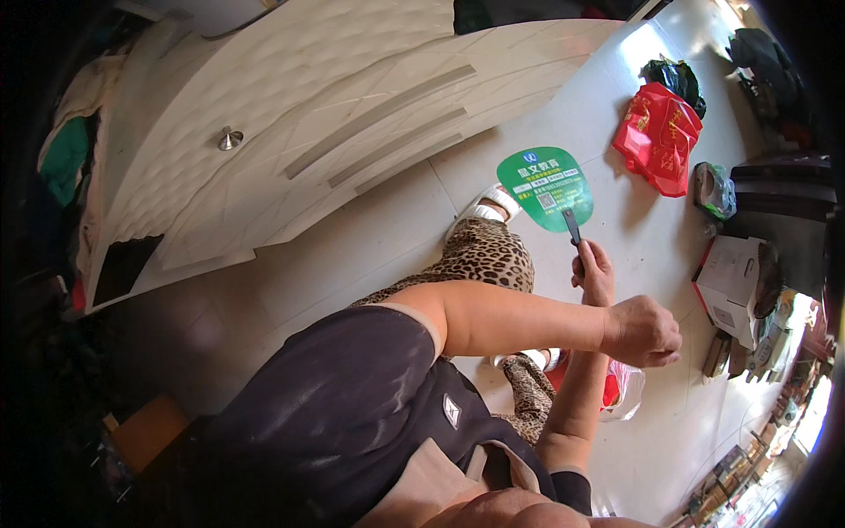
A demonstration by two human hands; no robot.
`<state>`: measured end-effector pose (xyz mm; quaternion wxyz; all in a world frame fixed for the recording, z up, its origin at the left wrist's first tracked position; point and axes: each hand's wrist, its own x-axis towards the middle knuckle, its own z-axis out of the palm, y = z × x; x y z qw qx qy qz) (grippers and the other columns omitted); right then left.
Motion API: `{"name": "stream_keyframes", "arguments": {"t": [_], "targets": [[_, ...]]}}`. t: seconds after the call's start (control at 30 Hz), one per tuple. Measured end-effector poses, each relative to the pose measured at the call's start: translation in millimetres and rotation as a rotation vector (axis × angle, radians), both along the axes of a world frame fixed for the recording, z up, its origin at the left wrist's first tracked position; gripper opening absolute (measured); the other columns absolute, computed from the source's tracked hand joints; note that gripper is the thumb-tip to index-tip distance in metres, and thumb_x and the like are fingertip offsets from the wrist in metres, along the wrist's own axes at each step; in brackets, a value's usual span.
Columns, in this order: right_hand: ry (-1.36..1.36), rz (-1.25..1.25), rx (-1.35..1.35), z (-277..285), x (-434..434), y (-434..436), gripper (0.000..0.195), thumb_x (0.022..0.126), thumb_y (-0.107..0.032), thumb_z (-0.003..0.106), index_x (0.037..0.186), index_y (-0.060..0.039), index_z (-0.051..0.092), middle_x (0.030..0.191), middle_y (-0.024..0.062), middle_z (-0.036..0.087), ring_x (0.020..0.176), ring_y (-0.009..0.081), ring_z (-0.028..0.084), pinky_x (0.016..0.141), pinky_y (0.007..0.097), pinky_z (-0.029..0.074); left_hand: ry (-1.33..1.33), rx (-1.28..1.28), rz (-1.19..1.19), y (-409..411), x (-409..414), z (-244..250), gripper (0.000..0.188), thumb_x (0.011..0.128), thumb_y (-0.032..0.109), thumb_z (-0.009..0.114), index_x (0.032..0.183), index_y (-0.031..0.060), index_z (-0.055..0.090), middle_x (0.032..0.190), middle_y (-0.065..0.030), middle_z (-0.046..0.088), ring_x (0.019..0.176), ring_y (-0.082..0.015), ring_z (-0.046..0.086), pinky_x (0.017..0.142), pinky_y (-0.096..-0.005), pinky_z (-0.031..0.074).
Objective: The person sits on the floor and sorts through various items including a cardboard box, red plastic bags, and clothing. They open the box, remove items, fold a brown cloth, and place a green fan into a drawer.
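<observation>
My right hand [593, 265] grips the black handle of a green plastic hand fan [545, 188], whose printed face bears writing and a printed code. The fan is held out above the floor, near one of my white shoes [487, 208]. My left forearm crosses over my right forearm. Beyond that crossing, my left hand [642, 331] is curled into a loose fist with its back up; nothing shows in it, though the palm is hidden. I wear leopard-print trousers [492, 254] and a dark short-sleeved top [343, 376].
A pale cabinet [389, 86] with long grey handles runs along the upper left. On the tiled floor lie a red bag [660, 138], a black plastic bag [680, 82] and a clear plastic bag [716, 191]. A white box [733, 284] stands at the right.
</observation>
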<state>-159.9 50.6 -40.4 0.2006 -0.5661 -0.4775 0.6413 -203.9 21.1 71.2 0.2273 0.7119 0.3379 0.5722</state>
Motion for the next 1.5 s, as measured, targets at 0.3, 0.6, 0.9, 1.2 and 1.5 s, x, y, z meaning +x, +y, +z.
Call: {"name": "stream_keyframes", "arguments": {"t": [0.3,0.6,0.9,1.2,1.5], "targets": [[0.031,-0.008,0.486,2,6,-43,0.023,0.097,-0.024,0.057,0.107,-0.0046,0.064,0.071,0.0011,0.058,0.056,0.0046,0.047,0.049,0.0216,0.039,-0.139,-0.013,0.165,-25,-55,7,0.027,0.083,0.022,0.065,0.063,0.0072,0.055,0.063,-0.0065,0.056,0.061,-0.0275,0.059,0.054,-0.0395,0.047],[0.114,-0.192,0.122,114,34,-96,0.02,0.098,-0.021,0.055,0.107,-0.0035,0.06,0.072,0.0,0.054,0.049,0.0038,0.039,0.046,0.0196,0.035,-0.883,-0.932,0.257,-131,-243,-18,0.02,0.093,0.027,0.061,0.089,0.0081,0.065,0.075,-0.0015,0.06,0.06,-0.0065,0.05,0.054,-0.0227,0.044],[0.188,0.082,0.173,193,-44,-151,0.024,0.1,-0.019,0.051,0.109,0.0012,0.06,0.064,-0.0012,0.048,0.045,0.0034,0.033,0.046,0.0201,0.032,-1.423,-1.078,0.489,-152,-355,-131,0.038,0.076,0.04,0.08,0.096,0.0134,0.061,0.088,-0.0019,0.063,0.073,-0.0141,0.058,0.06,-0.0277,0.048],[0.1,0.047,0.178,198,-51,-178,0.024,0.1,-0.018,0.05,0.112,0.0006,0.06,0.067,-0.0011,0.05,0.047,0.0034,0.036,0.045,0.0196,0.032,-1.574,-0.847,0.475,-92,-382,-155,0.017,0.083,0.024,0.072,0.088,0.0122,0.061,0.082,-0.0033,0.067,0.068,-0.0139,0.059,0.058,-0.028,0.048],[0.048,-0.044,0.188,190,-48,-188,0.025,0.098,-0.02,0.055,0.112,-0.0004,0.062,0.071,0.0019,0.057,0.049,0.0037,0.043,0.044,0.0193,0.035,-1.534,-0.783,0.572,-94,-371,-108,0.014,0.082,0.02,0.071,0.09,0.012,0.062,0.086,-0.002,0.067,0.072,-0.0121,0.057,0.063,-0.0269,0.047]]}}
